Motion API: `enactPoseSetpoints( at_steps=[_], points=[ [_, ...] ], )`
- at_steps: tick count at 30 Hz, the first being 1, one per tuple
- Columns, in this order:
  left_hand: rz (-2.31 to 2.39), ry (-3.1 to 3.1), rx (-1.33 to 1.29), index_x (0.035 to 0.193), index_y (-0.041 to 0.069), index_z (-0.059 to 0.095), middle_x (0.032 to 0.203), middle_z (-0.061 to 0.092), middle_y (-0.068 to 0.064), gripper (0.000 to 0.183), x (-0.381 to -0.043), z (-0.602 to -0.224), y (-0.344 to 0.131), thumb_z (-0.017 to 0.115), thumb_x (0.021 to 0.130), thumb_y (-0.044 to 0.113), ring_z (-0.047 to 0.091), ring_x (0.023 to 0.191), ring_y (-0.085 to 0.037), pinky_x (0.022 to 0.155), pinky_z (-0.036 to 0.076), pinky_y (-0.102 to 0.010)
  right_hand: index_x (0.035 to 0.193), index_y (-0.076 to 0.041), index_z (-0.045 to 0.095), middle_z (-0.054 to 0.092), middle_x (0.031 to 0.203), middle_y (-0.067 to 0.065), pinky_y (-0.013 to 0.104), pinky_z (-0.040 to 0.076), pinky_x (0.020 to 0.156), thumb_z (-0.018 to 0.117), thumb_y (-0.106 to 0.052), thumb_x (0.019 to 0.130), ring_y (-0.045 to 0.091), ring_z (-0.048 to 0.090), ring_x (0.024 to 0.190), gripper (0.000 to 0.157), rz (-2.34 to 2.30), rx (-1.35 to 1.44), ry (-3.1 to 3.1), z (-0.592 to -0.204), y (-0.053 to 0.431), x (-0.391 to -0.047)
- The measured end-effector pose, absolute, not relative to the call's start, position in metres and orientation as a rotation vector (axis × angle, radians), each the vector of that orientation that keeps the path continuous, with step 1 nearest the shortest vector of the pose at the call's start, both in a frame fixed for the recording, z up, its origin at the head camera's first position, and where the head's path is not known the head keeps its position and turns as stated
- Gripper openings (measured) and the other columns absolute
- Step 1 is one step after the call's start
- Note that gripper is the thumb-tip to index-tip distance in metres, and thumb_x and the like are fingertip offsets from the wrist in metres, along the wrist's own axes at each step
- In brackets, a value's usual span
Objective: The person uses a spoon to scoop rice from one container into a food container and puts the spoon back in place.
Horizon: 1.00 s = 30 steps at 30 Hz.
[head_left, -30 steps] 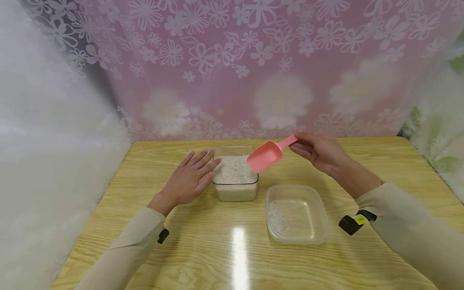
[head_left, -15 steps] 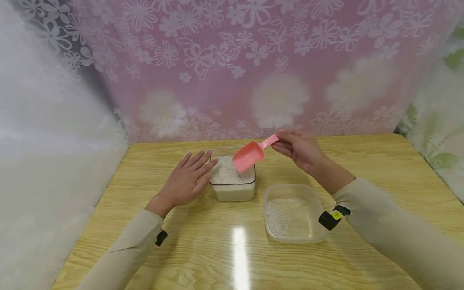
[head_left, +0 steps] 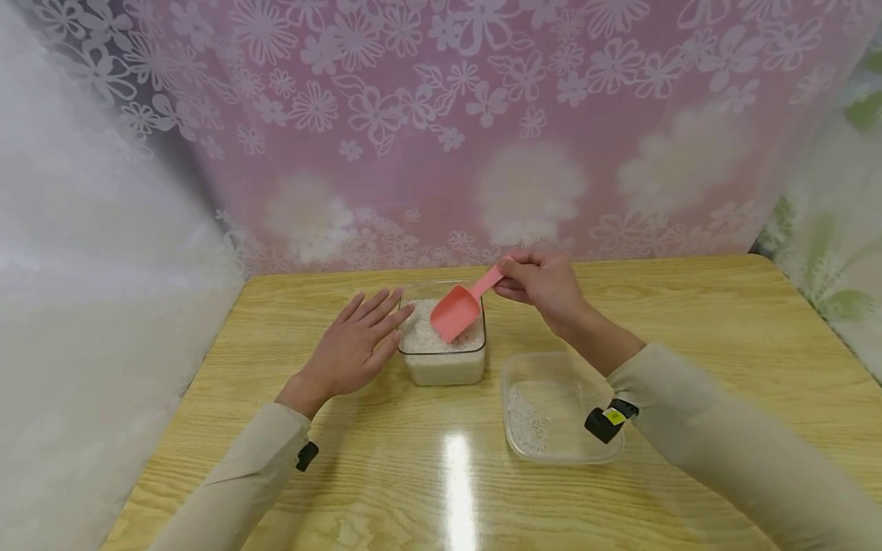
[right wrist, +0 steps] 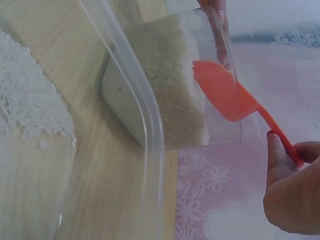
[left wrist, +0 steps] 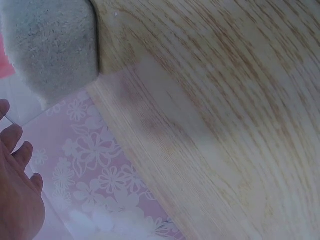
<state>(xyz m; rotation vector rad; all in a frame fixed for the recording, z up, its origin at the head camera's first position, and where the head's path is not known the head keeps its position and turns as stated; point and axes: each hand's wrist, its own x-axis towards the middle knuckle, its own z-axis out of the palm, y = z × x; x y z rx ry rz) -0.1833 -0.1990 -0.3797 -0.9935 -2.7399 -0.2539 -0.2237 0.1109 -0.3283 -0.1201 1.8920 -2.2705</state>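
Observation:
My right hand (head_left: pixel 551 291) pinches the handle of a pink scoop (head_left: pixel 456 312), thumb and fingers closed round its end. The scoop's bowl dips inside a clear square container (head_left: pixel 444 371) of white rice (head_left: pixel 422 330); in the right wrist view the scoop (right wrist: pixel 220 90) meets the rice surface at its tip. Fingers straight, my left hand (head_left: pixel 353 348) rests against the container's left rim. The left wrist view shows part of this hand (left wrist: pixel 17 190) beside the container wall and the rice (left wrist: pixel 50 50).
A shallow clear plastic box (head_left: pixel 561 451) stands to the right and nearer, with a little rice (head_left: pixel 526 419) along its left side. Both containers are on a wood-grain table (head_left: pixel 386 474). A pink flowered curtain (head_left: pixel 413 176) hangs behind the table's far edge.
My right hand has carried the scoop leftward, and its bowl has come down from the container's right rim to the rice. My left hand has stayed at the left rim.

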Motion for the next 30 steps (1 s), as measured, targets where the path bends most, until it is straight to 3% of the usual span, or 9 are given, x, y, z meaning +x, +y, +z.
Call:
enactPoseSetpoints(
  at_steps=[30],
  points=[
    [-0.258,-2.746,-0.994,0.151,0.020,0.031,0.156,0.022,-0.005,0.050,-0.182,-0.379,-0.199,0.034,0.104,0.035,0.019,0.143,-0.025,0.116,0.007,-0.044,0.113,0.007,0.053,0.070,0.087,0.009,0.031,0.054,0.080,0.055,-0.006,0.098,0.016,0.070,0.077,0.020,-2.290,0.082,1.628,-0.346,0.097,-0.214]
  ],
)
